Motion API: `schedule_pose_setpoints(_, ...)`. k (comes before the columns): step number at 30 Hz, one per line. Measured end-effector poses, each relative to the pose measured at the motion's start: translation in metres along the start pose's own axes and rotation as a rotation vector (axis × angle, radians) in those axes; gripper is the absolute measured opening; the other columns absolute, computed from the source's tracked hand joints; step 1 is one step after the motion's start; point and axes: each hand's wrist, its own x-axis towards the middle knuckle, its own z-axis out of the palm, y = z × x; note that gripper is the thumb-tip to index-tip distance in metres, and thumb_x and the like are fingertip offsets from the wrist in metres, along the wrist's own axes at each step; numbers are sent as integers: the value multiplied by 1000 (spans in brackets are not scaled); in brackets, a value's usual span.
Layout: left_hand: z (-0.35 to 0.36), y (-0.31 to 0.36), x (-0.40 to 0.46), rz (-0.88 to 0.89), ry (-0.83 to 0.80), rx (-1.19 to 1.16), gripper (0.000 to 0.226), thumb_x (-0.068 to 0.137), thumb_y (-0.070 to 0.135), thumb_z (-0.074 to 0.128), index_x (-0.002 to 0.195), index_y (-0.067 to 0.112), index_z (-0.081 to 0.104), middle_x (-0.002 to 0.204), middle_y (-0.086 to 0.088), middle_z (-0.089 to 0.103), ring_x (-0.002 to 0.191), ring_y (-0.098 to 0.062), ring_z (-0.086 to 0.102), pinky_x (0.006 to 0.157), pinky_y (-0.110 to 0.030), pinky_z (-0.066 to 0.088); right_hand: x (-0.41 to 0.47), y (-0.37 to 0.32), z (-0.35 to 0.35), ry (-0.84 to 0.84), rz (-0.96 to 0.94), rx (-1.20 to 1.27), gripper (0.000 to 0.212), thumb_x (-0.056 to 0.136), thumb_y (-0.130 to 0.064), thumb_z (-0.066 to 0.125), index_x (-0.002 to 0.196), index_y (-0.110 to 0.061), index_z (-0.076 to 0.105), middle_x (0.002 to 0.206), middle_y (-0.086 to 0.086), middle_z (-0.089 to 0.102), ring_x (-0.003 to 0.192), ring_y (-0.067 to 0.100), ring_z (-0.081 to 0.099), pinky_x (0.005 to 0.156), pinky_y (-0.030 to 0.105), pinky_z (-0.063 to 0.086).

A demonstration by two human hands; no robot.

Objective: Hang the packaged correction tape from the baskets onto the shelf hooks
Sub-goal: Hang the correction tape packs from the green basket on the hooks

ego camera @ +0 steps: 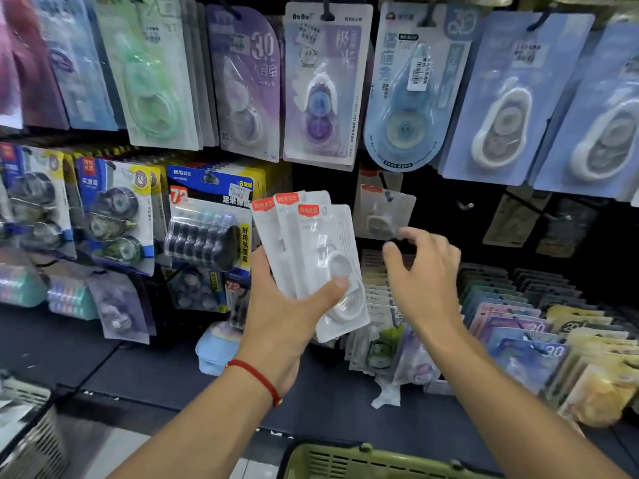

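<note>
Now a fanned stack of white correction-tape packs [311, 261] is held upright in the left hand [283, 316], the thumb pressed across the front blister and the fingers wrapped behind; three red-labelled tops are visible. The right hand [422, 278] is held empty just beside the stack, its fingers spread and loosely curled, just below a matching white pack [385, 212] already hung on a hook in the dark bay.

The step in hand is judged to be the taking of one pack from the fan and the threading of it onto that hook. It is best done if the frontmost pack is pinched near its top, close to the hang hole, so that the hole can be aimed squarely at the hook tip. The left grip should be eased only slightly, or the other packs may slide out.

A dark shelf ledge [179, 375] is seen under the display, with loose packs lying on it. Hanging rows of blue and purple packs [325, 88] are crowded above. A green basket [345, 461] is placed at the lower edge, and a grey basket [31, 440] at the lower left.
</note>
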Motion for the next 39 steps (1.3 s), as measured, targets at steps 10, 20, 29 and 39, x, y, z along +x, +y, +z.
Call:
schedule_pose_setpoints(10,-4,5,1,-183,-144,-189,51,96,27,65,143,33,47,136,0,70,119,-32,71,93,-75,53,-8,-2,-23,-588,-39,532,32,91,-45,76,117,-27,76,110,-5,81,104,15,77,95,40,59)
schedule_pose_setpoints(20,-10,3,3,-57,21,-76,47,101,15,66,142,28,49,132,5,69,113,-24,73,71,-49,66,-3,11,-31,-198,70,566,28,85,-42,69,109,-31,61,105,-12,73,94,9,71,73,26,51)
schedule_pose_setpoints(29,-9,3,4,26,49,-48,41,101,14,67,134,34,53,123,11,72,110,-22,75,69,-46,66,-4,-6,-31,-125,178,686,39,69,-51,72,100,-28,71,98,0,79,92,29,77,85,61,62)
schedule_pose_setpoints(39,-8,5,2,57,51,-2,40,102,17,68,135,32,51,122,10,72,105,-26,77,64,-42,65,-2,3,-27,-158,164,248,50,93,-57,69,126,-20,64,118,-1,71,105,19,69,83,39,58)
